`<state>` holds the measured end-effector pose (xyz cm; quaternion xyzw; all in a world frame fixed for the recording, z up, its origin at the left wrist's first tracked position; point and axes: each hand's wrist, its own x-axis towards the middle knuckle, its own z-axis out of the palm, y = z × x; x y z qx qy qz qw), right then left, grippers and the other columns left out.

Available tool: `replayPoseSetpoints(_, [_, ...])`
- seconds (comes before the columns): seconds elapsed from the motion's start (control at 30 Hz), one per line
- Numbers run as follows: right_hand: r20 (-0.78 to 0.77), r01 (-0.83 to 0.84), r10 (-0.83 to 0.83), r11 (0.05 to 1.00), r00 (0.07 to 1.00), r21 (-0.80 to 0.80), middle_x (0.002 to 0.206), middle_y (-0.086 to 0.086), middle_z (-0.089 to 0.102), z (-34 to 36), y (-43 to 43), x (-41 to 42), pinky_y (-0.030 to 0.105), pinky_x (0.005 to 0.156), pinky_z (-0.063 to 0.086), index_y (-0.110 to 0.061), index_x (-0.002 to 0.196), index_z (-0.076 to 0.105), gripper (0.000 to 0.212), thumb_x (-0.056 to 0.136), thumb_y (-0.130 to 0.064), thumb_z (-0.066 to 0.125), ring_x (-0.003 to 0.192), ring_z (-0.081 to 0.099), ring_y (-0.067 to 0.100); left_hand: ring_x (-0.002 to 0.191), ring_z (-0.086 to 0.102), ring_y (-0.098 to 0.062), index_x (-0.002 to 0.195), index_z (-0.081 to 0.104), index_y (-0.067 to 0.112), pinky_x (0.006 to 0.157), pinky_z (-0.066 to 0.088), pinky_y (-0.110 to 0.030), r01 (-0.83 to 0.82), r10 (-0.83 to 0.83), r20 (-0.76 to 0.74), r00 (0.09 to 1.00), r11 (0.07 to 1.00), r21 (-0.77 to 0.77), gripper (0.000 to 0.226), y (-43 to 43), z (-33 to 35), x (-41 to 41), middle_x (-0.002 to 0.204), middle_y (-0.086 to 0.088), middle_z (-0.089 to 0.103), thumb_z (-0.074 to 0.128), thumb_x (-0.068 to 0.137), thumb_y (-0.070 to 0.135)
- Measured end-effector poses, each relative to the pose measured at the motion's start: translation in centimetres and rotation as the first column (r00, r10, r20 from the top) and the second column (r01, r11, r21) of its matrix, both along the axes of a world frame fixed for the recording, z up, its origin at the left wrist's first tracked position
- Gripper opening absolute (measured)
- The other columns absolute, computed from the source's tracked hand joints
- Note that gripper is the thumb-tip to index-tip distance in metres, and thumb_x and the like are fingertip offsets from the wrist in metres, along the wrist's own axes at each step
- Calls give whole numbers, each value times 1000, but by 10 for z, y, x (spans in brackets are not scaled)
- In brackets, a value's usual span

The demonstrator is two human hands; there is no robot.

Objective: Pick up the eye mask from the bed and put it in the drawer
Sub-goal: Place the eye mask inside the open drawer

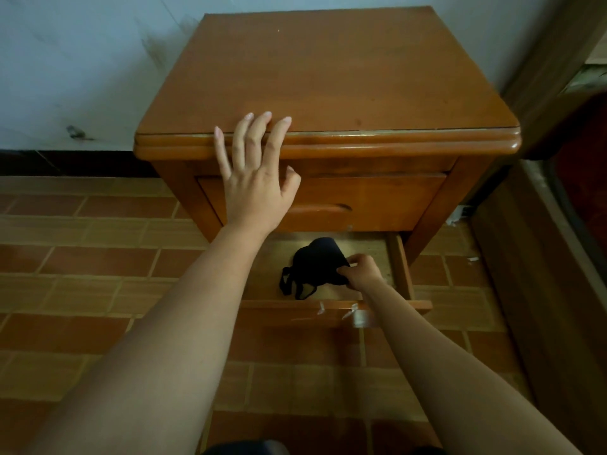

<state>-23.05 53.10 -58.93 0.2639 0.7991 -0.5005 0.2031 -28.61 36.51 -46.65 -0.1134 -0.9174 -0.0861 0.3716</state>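
Note:
The black eye mask (317, 262) with its strap hanging at the left is inside the pulled-out lower drawer (402, 267) of a wooden nightstand (328, 77). My right hand (361, 270) pinches the mask's right edge, low in the drawer. My left hand (254, 172) rests flat with spread fingers on the nightstand's front top edge, holding nothing. The upper drawer (377, 201) is closed; my left wrist hides part of its front.
The nightstand stands against a white wall (82, 60) on a brown tiled floor (98, 257). A wooden bed frame (542, 257) runs along the right side, close to the open drawer. Bits of torn tape (353, 311) stick to the drawer's front panel.

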Motion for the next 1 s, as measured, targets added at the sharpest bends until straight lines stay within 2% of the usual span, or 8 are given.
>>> replayPoseSetpoints(0.1, [33, -50, 47, 995, 998, 92, 107, 21, 64, -3, 1, -4, 34, 71, 46, 3, 108, 55, 26, 87, -13, 56, 90, 59, 28, 133, 36, -31, 133, 38, 22, 111, 6, -54, -5, 5, -20, 1000, 1000, 1, 58, 0, -2, -2, 137, -11, 49, 51, 77, 25])
replayPoseSetpoints(0.27, [92, -143, 129, 976, 987, 164, 105, 20, 66, -5, 2, -8, 23, 46, 34, 3, 100, 61, 23, 88, -15, 55, 76, 54, 22, 132, 36, -31, 133, 37, 23, 111, 7, -54, -9, 9, -27, 1000, 1000, -3, 60, 0, -1, -4, 136, -12, 49, 50, 75, 24])
replayPoseSetpoints(0.33, [94, -145, 130, 973, 987, 181, 104, 19, 66, -6, 3, -9, 24, 52, 40, 2, 99, 60, 20, 87, -13, 55, 78, 56, 23, 132, 35, -30, 133, 37, 22, 111, 7, -54, -14, 14, -25, 1000, 1000, -4, 61, 0, -1, -5, 136, -12, 49, 50, 74, 24])
replayPoseSetpoints(0.43, [71, -143, 131, 972, 989, 189, 108, 18, 65, -7, 2, -9, 31, 71, 47, -1, 104, 59, 21, 86, -11, 56, 91, 60, 26, 132, 33, -29, 134, 37, 23, 111, 6, -53, -15, 15, -21, 1000, 1000, -6, 62, 1, -2, -4, 137, -11, 48, 50, 73, 25])
replayPoseSetpoints(0.53, [32, -165, 162, 966, 986, 197, 113, 17, 63, -6, 2, -7, 33, 78, 50, -4, 111, 56, 25, 86, -9, 55, 97, 60, 27, 132, 35, -31, 133, 37, 22, 111, 6, -53, -9, 8, -17, 1000, 1000, -5, 62, 1, -2, -5, 137, -12, 48, 50, 73, 24])
replayPoseSetpoints(0.67, [-83, -178, 201, 958, 976, 225, 117, 16, 61, -1, 3, -4, 32, 73, 51, -9, 116, 55, 29, 87, -7, 53, 87, 59, 24, 133, 35, -32, 134, 38, 21, 111, 5, -54, -6, 6, -9, 1000, 1000, -2, 62, 0, 0, -6, 138, -12, 48, 51, 73, 23])
replayPoseSetpoints(0.9, [-183, -199, 241, 954, 953, 225, 124, 14, 60, 7, 9, 8, 24, 69, 42, -9, 119, 56, 33, 90, -3, 44, 102, 59, 24, 134, 33, -33, 135, 37, 20, 111, 5, -55, 10, -10, 22, 1000, 1000, 5, 62, -1, 1, -6, 139, -13, 46, 51, 74, 23])
replayPoseSetpoints(1.0, [-246, -167, 223, 959, 943, 230, 127, 12, 58, 13, 13, 18, 20, 67, 40, -10, 121, 54, 34, 90, -4, 42, 100, 59, 22, 135, 32, -32, 135, 36, 21, 111, 4, -54, 12, -12, 40, 999, 1000, 5, 62, -1, 2, -5, 139, -13, 45, 50, 75, 24])
